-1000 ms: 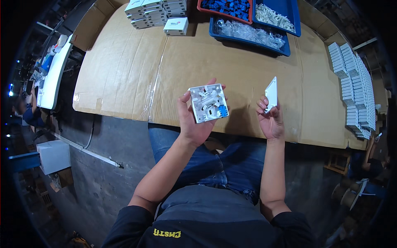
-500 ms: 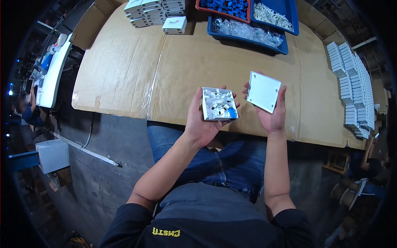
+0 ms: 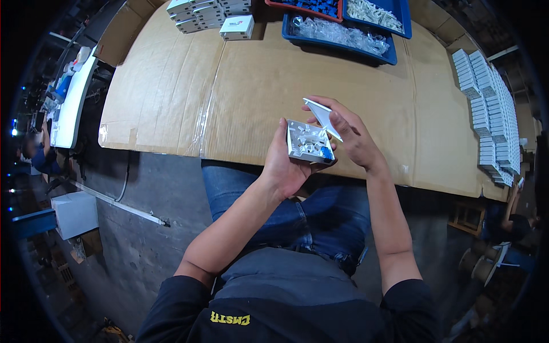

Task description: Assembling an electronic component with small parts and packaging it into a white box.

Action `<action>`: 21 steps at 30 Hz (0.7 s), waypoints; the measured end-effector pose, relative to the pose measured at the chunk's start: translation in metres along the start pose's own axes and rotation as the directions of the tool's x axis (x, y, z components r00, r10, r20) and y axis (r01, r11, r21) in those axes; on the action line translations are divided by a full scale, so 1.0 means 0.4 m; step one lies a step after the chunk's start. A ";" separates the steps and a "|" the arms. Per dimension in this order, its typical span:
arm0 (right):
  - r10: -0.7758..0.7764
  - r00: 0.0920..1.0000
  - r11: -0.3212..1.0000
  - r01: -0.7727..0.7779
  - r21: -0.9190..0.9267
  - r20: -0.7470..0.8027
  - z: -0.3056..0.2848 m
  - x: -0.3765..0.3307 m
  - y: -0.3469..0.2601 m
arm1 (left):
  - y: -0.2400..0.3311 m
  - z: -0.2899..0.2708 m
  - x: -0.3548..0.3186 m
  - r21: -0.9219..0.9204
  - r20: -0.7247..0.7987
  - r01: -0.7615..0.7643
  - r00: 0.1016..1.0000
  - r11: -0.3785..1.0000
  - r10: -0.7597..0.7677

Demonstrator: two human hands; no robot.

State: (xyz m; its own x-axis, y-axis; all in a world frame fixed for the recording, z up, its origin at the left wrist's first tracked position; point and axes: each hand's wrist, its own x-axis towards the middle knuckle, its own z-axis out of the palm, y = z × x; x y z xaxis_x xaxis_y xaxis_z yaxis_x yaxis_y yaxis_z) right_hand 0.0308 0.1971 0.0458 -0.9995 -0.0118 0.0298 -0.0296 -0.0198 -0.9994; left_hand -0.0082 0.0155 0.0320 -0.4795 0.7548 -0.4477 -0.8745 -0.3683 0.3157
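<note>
My left hand (image 3: 284, 166) grips a square white socket module (image 3: 309, 142) with small blue and metal parts on its upturned back. My right hand (image 3: 350, 136) holds a thin white cover plate (image 3: 323, 115) tilted over the module's right edge, touching it. Both hands hover over the near edge of the cardboard-covered table (image 3: 246, 86), above my lap.
Blue trays (image 3: 343, 35) with clear and white small parts and a red tray (image 3: 311, 6) sit at the far edge. White boxes (image 3: 211, 16) are stacked at the far left. Rows of white modules (image 3: 490, 108) line the right side. A white bench (image 3: 71, 108) stands at left.
My right hand has brought the cover plate leftward and down onto the module; half a second ago the two pieces were held apart, side by side.
</note>
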 end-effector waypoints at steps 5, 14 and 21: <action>0.048 0.996 0.995 -0.041 -0.086 0.077 -0.005 -0.003 0.011 | -0.002 0.009 -0.006 0.037 -0.022 0.006 1.000 0.999 -0.005; 0.064 0.995 0.985 -0.051 -0.166 0.077 0.014 -0.005 0.018 | -0.018 0.016 -0.004 0.056 -0.120 -0.003 0.993 0.998 0.010; 0.122 0.989 0.966 -0.099 -0.238 0.084 0.022 -0.007 0.032 | -0.022 0.003 0.004 0.075 -0.149 0.041 0.988 0.996 -0.030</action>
State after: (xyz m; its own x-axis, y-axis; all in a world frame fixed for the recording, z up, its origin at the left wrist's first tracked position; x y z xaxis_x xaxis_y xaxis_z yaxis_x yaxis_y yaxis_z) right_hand 0.0333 0.1880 0.0330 -0.9910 -0.0976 -0.0911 0.0677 0.2203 -0.9731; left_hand -0.0010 0.0206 0.0295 -0.4591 0.6763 -0.5761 -0.8854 -0.2950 0.3592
